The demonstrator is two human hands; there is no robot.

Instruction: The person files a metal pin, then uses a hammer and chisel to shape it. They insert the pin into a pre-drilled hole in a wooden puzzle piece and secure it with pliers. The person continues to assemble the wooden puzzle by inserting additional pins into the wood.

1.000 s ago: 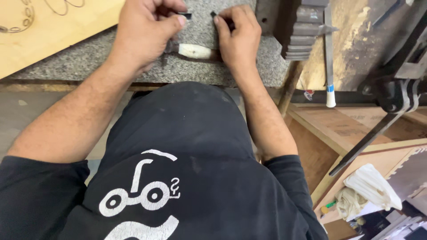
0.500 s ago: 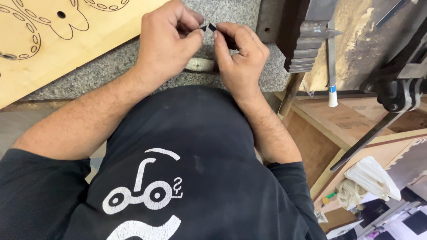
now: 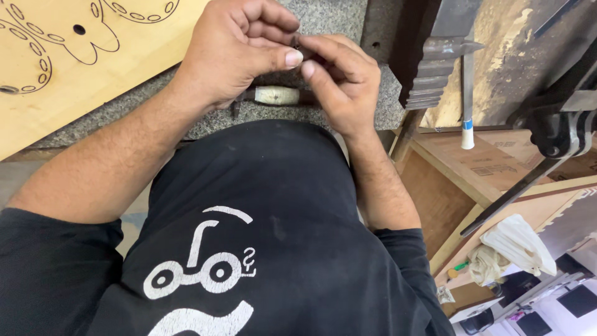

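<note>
Small dark part (image 3: pixel 296 42) pinched between left hand (image 3: pixel 233 50) and right hand (image 3: pixel 342 78) (fingertips meeting)

One head-worn camera looks steeply down the person's own chest, close to the body. The black shirt (image 3: pixel 261 249) fills the lower frame; both hands meet at top centre over a grey stone worktop (image 3: pixel 348 18). Floor clutter shows lower right.

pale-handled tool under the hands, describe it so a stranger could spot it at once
Start at the grey speckled stone slab beside the engraved plywood sheet. Just below the left hand and right hand lies the tool: the only cream, rounded handle there.
</note>
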